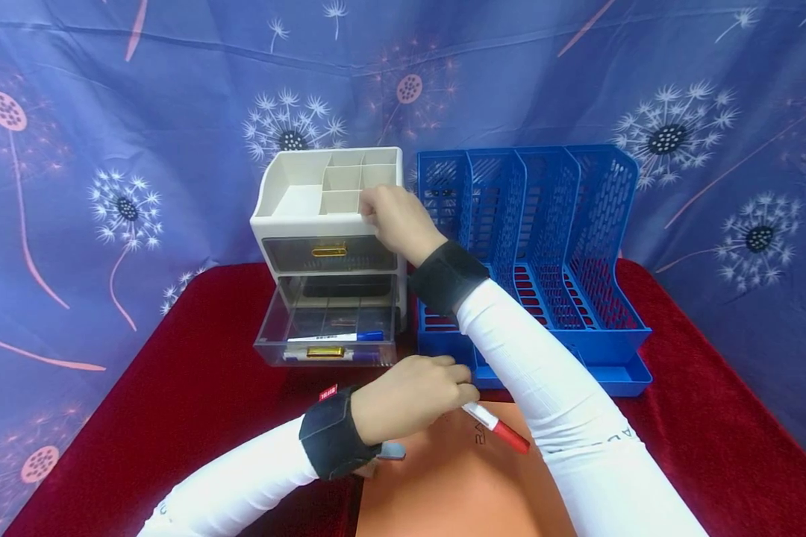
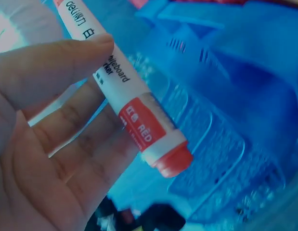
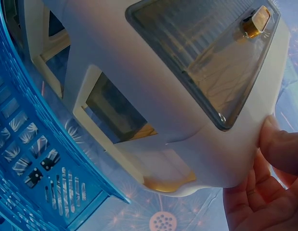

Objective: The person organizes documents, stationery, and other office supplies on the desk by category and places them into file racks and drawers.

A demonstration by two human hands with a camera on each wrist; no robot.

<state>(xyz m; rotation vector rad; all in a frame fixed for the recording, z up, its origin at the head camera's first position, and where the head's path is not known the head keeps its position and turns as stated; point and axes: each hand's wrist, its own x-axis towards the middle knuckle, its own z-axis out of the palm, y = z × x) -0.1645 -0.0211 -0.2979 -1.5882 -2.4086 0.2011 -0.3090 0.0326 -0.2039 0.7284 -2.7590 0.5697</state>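
My left hand (image 1: 410,395) pinches a red whiteboard marker (image 1: 507,434) between thumb and fingers, its red cap pointing down to the right in the head view. Close up in the left wrist view, the white barrel (image 2: 105,67) carries a red label. My right hand (image 1: 403,220) grips the top front rim of a white desk organizer (image 1: 295,225) near its right corner, with thumb and fingers (image 3: 278,149) on either side of the wall. The organizer's clear lower drawer (image 1: 272,350) is pulled out. Inside it lies a blue-capped marker (image 1: 369,335), with another pen-like item partly seen through the front.
A blue file rack (image 1: 537,335) stands right of the organizer. An orange folder or sheet (image 1: 457,485) lies at the front, with a grey-blue object (image 1: 392,451) beside the left wrist. Red cloth (image 1: 195,373) covers the table; a patterned blue curtain (image 1: 195,89) hangs behind.
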